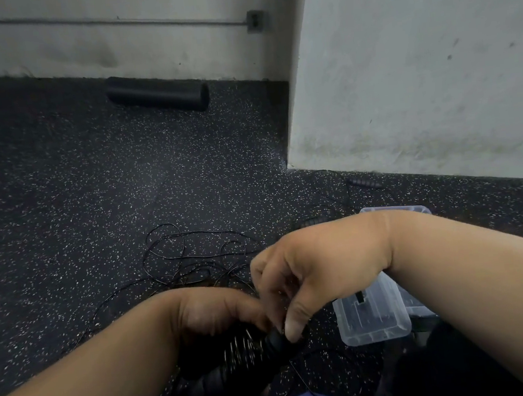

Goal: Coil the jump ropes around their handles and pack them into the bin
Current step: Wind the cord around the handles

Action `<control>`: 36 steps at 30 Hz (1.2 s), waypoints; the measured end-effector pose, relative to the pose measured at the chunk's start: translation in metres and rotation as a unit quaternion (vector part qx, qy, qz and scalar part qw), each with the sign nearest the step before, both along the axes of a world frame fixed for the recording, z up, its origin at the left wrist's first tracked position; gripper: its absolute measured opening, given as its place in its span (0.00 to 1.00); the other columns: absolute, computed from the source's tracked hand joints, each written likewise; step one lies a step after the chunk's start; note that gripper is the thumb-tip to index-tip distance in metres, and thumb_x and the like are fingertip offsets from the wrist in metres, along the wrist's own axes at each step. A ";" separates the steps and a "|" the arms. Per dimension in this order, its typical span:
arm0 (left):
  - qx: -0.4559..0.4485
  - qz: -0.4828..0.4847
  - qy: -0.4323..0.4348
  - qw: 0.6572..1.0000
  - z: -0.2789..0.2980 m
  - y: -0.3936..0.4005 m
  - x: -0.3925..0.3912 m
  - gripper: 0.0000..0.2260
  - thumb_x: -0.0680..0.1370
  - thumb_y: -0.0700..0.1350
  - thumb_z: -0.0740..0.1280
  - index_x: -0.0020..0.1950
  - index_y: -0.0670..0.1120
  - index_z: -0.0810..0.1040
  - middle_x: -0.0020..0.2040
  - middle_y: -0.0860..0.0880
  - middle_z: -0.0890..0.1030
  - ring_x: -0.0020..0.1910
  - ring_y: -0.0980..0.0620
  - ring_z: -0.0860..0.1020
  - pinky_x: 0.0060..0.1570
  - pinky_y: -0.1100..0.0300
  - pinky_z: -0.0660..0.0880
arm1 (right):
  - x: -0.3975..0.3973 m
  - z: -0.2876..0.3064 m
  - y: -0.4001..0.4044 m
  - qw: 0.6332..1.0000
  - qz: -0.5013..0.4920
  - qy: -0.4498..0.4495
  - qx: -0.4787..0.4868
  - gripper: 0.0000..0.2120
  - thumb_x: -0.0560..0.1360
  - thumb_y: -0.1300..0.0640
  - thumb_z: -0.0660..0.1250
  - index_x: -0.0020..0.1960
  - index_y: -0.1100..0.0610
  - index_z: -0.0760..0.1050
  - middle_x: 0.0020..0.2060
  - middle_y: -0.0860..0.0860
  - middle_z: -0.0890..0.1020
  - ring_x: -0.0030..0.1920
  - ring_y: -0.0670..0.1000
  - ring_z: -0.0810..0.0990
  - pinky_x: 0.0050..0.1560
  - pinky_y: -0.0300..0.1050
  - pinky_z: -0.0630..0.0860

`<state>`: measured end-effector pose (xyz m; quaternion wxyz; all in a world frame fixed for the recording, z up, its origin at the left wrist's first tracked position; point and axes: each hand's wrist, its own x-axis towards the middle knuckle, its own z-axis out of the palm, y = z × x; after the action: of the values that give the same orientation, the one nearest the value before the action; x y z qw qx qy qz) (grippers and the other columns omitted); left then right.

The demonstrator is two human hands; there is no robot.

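handles [226, 373]: gripped by left hand [213, 311] | right hand [296, 277]: pinching rope [193, 262] at handle end | bin [374, 318]: on floor, just right

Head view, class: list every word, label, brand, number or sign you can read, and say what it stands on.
None can be read.
Clear plastic bin: no label shows.
Wall outlet box: no marking shows.
Jump rope handles in the hands: blurred, no text legible.

floor [61, 185]: black, white speckles
rope [176, 257]: black
handles [225, 370]: black
bin [374, 324]: clear
roller [157, 93]: black
wall [416, 64]: grey-white
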<state>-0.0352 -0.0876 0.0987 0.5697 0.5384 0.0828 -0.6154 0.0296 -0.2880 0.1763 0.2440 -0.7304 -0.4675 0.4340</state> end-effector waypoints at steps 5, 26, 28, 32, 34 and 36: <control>-0.016 0.068 -0.104 0.992 -0.006 -0.005 0.002 0.11 0.72 0.43 0.74 0.52 0.41 0.86 0.47 0.43 0.83 0.46 0.46 0.80 0.53 0.53 0.76 | 0.006 -0.021 -0.003 0.997 -0.075 0.003 -0.018 0.06 0.72 0.54 0.81 0.47 0.52 0.86 0.44 0.50 0.86 0.47 0.49 0.84 0.51 0.45 0.78; 0.063 0.406 -0.325 0.852 0.004 -0.018 0.013 0.09 0.82 0.43 0.67 0.55 0.55 0.83 0.44 0.43 0.84 0.40 0.46 0.81 0.39 0.51 0.79 | 0.006 -0.053 0.011 0.848 -0.406 -0.267 0.213 0.05 0.74 0.56 0.73 0.46 0.46 0.82 0.46 0.40 0.79 0.49 0.44 0.79 0.50 0.37 0.75; 0.048 0.410 -0.303 0.859 0.004 -0.020 0.013 0.07 0.82 0.41 0.67 0.55 0.50 0.83 0.41 0.43 0.83 0.37 0.45 0.80 0.34 0.55 0.78 | 0.004 -0.054 0.012 0.843 -0.398 -0.289 0.217 0.04 0.72 0.57 0.72 0.44 0.48 0.80 0.46 0.40 0.78 0.49 0.43 0.78 0.50 0.38 0.74; 0.073 0.406 -0.296 0.862 -0.001 -0.019 0.012 0.05 0.80 0.40 0.69 0.53 0.46 0.84 0.39 0.44 0.82 0.34 0.47 0.80 0.33 0.56 0.78 | 0.000 -0.059 0.013 0.853 -0.316 -0.373 0.184 0.05 0.70 0.59 0.71 0.43 0.52 0.77 0.46 0.44 0.78 0.46 0.46 0.76 0.49 0.43 0.75; 0.111 0.401 -0.307 0.856 -0.005 -0.016 0.014 0.04 0.79 0.43 0.69 0.51 0.48 0.84 0.38 0.44 0.82 0.35 0.46 0.80 0.34 0.52 0.79 | -0.002 -0.064 0.013 0.855 -0.269 -0.403 0.188 0.05 0.69 0.59 0.71 0.43 0.53 0.77 0.48 0.46 0.78 0.48 0.50 0.77 0.51 0.47 0.76; 0.145 0.409 -0.314 0.845 -0.008 -0.012 0.018 0.04 0.79 0.44 0.68 0.49 0.46 0.82 0.37 0.45 0.81 0.34 0.48 0.79 0.33 0.54 0.77 | -0.001 -0.072 0.012 0.848 -0.235 -0.433 0.197 0.04 0.69 0.59 0.71 0.44 0.55 0.78 0.51 0.48 0.78 0.49 0.53 0.77 0.52 0.51 0.76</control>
<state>-0.0171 -0.0993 0.0903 0.6808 0.6967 0.1997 -0.1058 0.0282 -0.2761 0.1043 0.2500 -0.8691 -0.4155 -0.0978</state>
